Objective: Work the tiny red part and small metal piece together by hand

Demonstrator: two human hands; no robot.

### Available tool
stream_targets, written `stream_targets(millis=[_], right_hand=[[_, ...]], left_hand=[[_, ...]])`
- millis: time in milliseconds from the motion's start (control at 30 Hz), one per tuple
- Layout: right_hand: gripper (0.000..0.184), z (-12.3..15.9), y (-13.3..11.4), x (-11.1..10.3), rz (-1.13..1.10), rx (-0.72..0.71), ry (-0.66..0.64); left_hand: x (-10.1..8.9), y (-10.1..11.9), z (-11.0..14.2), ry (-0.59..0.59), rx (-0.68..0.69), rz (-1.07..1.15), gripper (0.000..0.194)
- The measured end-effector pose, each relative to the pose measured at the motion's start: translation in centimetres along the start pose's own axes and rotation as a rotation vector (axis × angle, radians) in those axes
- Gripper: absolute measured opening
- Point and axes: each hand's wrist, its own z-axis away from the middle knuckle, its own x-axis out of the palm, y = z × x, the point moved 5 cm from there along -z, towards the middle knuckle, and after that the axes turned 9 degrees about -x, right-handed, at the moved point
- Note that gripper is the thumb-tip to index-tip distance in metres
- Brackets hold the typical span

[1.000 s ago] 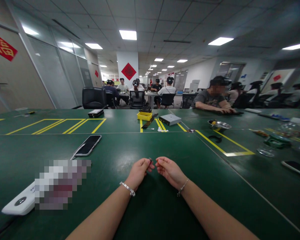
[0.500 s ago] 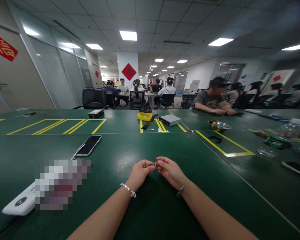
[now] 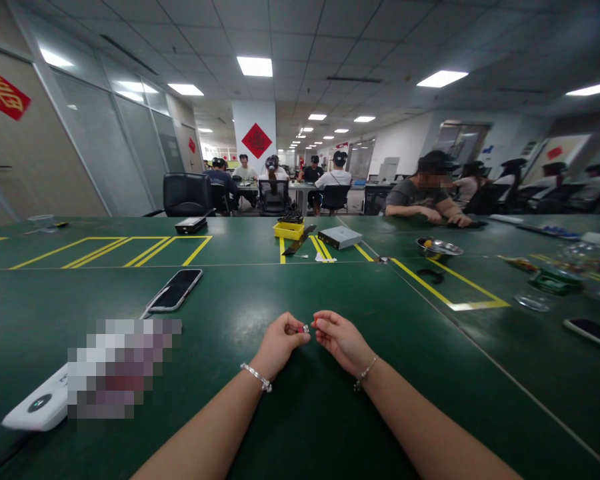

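My left hand (image 3: 278, 340) is closed in a pinch, with a small red piece with a silvery-white end (image 3: 305, 329) between thumb and fingertips. Its exact kind is too small to tell. Close by on the right, my right hand (image 3: 341, 339) is also pinched shut. A bit of orange (image 3: 315, 322) shows at its fingertips, mostly hidden by the fingers. A narrow gap separates the two sets of fingertips. Both hands are just above the green table (image 3: 260, 293), and each wrist wears a silvery bracelet.
On the left lie a phone (image 3: 176, 291) with a cable and a white device (image 3: 40, 407), partly blurred out. Farther back are a yellow box (image 3: 289, 231), a grey box (image 3: 340, 237) and a metal bowl (image 3: 439, 249). A co-worker (image 3: 425, 190) sits at the far right side.
The small pieces, close together before, are now slightly apart. The silvery-white end in my left hand shows more plainly. My hands have otherwise barely moved.
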Motion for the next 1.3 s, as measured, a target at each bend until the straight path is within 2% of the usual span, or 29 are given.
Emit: stream_targets(millis=[267, 533, 700, 800, 967, 1300], right_hand=[[0.018, 0.00, 0.11, 0.34, 0.069, 0.004, -0.017], [0.020, 0.05, 0.11, 0.26, 0.045, -0.003, -0.035], [0.021, 0.01, 0.20, 0.29, 0.067, -0.014, -0.037], [0.021, 0.00, 0.24, 0.30, 0.066, -0.016, -0.034], [0.020, 0.10, 0.08, 0.19, 0.045, -0.002, -0.016], [0.017, 0.09, 0.06, 0.13, 0.024, -0.001, -0.001]], left_hand=[[-0.02, -0.24, -0.09, 0.016, -0.055, -0.081, 0.019], [0.19, -0.46, -0.15, -0.035, -0.052, -0.059, 0.037], [0.40, -0.48, -0.07, -0.061, -0.071, -0.051, 0.040], [0.35, -0.28, -0.02, -0.045, -0.055, -0.064, 0.037], [-0.18, -0.23, -0.12, 0.052, -0.041, -0.081, 0.017], [-0.26, -0.02, -0.06, 0.055, 0.005, -0.028, 0.020]])
